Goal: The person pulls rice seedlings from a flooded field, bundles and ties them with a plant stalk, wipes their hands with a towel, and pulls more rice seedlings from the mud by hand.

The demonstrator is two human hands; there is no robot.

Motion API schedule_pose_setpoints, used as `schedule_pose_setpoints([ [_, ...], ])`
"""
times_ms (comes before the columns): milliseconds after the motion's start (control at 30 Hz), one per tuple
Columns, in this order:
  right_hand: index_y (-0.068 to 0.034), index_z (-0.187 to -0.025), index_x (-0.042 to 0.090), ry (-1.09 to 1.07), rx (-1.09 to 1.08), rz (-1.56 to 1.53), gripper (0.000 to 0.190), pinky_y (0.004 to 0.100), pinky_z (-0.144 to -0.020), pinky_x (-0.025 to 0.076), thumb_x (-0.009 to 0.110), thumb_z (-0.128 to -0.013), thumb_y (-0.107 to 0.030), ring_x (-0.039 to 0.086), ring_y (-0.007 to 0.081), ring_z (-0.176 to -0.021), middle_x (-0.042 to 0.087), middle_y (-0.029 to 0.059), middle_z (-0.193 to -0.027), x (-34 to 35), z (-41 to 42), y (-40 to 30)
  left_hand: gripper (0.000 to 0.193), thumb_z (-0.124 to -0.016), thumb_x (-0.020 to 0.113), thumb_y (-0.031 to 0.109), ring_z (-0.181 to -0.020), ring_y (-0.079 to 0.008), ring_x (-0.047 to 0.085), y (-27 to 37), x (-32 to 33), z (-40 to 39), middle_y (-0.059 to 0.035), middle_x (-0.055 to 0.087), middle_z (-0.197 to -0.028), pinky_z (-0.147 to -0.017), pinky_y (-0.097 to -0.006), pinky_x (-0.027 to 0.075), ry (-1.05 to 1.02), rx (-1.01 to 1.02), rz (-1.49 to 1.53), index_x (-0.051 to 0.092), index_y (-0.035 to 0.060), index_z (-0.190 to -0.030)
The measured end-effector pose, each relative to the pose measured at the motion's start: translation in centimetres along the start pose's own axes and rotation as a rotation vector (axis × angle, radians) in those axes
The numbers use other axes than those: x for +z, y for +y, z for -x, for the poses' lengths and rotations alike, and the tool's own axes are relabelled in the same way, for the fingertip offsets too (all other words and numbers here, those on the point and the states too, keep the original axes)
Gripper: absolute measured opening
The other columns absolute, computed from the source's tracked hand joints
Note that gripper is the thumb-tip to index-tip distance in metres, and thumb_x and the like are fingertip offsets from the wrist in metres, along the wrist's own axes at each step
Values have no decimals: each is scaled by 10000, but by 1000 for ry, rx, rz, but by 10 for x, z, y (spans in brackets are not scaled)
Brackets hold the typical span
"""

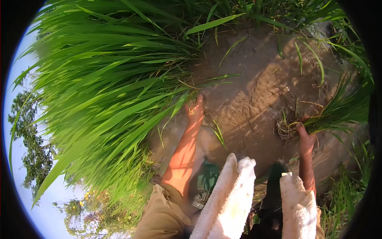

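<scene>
My left hand point(194, 110) is at the base of a dense stand of tall green grass-like seedlings point(119, 80), just over muddy water point(238, 119). Its fingers are partly hidden by blades, so whether it grips stems does not show. On the right, my right hand point(306, 137) is closed round the lower stems of a bundle of green seedlings point(337, 115). The bundle lies tilted, its leaves pointing right and its matted roots point(285, 130) to the left of my thumb. A few loose blades point(220, 136) float between my hands.
White towel-like cloth ends point(232, 197) hang before my body. A dark green boot point(207, 176) stands in the water below my left forearm. More grass point(343, 194) grows at the lower right, and leaves overhang the water at the top. Trees point(31, 140) rise at the far left.
</scene>
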State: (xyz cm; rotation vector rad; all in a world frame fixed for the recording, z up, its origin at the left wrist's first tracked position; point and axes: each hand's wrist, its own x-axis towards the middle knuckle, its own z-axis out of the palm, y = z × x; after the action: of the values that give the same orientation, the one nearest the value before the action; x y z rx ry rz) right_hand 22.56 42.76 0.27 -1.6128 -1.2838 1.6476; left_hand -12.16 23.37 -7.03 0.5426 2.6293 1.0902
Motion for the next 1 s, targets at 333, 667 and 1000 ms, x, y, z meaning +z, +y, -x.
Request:
schedule_pose_setpoints([
  [333,-38,-784,519,-59,64,139,111,247,-630,378,577,-690,-41,436,95,-682,487,-20,-733,-8,-1,16,83,-828,470,86,-643,-119,405,0,4,12,-30,463,-672,-622,-274,359,-307,-359,874,483,21,-778],
  [667,-26,-786,524,18,30,114,124,242,-648,382,587,-691,-74,452,106,-676,497,-7,-711,-6,0,18,278,-850,532,179,-846,-138,474,27,25,8,-46,520,-949,-757,-277,394,-20,-22,418,491,19,-1073],
  [1000,-16,-822,518,-68,97,76,160,254,-664,387,604,-704,-82,452,116,-693,502,2,-744,-13,-3,31,288,-808,498,65,-453,-73,332,35,32,3,26,370,-512,-411,-314,274,43,-193,520,364,54,-553],
])
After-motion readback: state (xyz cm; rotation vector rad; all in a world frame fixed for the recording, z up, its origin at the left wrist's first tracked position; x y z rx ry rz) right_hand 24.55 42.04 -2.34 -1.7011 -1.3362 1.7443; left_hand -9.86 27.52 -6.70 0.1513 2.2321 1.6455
